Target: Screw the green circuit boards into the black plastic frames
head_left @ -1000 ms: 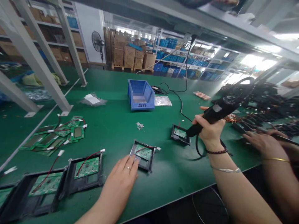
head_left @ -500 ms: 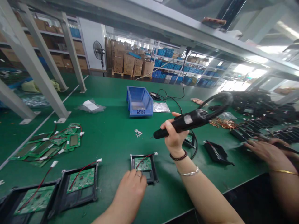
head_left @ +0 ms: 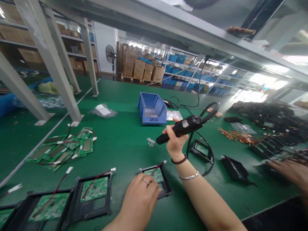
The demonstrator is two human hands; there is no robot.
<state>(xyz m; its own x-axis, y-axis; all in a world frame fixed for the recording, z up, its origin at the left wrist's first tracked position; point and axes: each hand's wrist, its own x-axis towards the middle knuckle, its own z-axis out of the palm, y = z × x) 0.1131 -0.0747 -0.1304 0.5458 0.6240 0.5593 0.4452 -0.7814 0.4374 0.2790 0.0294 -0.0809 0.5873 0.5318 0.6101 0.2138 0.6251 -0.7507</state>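
My right hand (head_left: 176, 141) is wrapped round a black electric screwdriver (head_left: 184, 127), whose front end points left beside a small pile of screws (head_left: 151, 141). My left hand (head_left: 141, 195) rests on the left side of a black frame (head_left: 166, 187) that holds a green circuit board (head_left: 156, 175) with a red and black wire. Its fingers are bent over the frame's edge and cover part of it. Behind the screws stands a blue bin (head_left: 154, 120) marked 25X6, with small parts inside.
Framed boards (head_left: 95, 189) lie at the lower left, below a stack of loose boards (head_left: 60, 149). Right of the screwdriver are its looped cable, another framed board (head_left: 201, 149) and a black housing (head_left: 235, 168). Another person's hand (head_left: 288, 171) is at the right edge. Metal posts (head_left: 50, 61) stand left.
The view has shifted, so the table items appear further right. My right hand with the screwdriver has moved left relative to them, nearer the screws. My left hand now covers more of the frame.
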